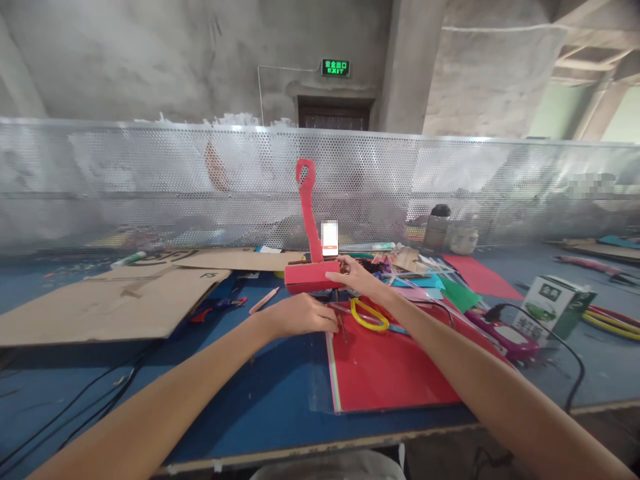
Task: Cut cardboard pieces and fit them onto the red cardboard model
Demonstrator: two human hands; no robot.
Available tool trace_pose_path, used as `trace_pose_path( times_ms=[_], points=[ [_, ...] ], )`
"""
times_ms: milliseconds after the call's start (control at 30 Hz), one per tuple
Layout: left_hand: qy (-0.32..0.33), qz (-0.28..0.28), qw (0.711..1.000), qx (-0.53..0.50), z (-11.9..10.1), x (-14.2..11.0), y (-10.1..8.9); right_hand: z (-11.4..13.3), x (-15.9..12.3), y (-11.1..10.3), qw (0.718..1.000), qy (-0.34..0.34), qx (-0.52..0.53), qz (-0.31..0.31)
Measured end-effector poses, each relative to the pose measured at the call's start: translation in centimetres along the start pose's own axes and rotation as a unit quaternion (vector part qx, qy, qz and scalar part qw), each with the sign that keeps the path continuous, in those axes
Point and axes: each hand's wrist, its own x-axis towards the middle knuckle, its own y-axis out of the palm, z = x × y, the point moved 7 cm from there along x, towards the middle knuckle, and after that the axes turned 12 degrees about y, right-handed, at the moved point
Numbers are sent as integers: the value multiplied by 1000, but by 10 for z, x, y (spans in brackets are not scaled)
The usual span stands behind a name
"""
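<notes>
A red box-shaped paper piece [311,275] is raised over the middle of the table. Rising behind it is a tall red curved strip [309,207] with a hooked top. My right hand [354,275] grips the box's right end, thumb on the front face. Below, my left hand [306,315] is closed, fingertips bent together at the upper left corner of a stack of coloured paper [395,370] with a red top sheet. What those fingers hold, if anything, is hidden. A thin dark tool lies beside the fingertips, too blurred to name. Yellow scissor-like handles [369,317] rest on the stack.
Cardboard sheets [125,293] cover the left side of the blue table [250,393]. A lit phone [330,239] stands behind the box. Paper scraps, a purple device [510,337], a green-and-white carton [555,310] and a bottle [437,228] occupy the right. A perforated metal screen [150,180] runs behind.
</notes>
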Motion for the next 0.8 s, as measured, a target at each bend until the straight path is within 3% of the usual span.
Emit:
trace_pose_path(
  times_ms=[167,533,800],
  points=[
    [15,16,998,52,-3,0,4,-1,1,0,1000,-4,-3,3],
    [118,24,969,214,-23,5,4,-1,0,-1,1000,-6,-4,-2],
    [85,45,969,226,-19,8,9,-3,3,-2,1000,-5,2,1]
  ],
)
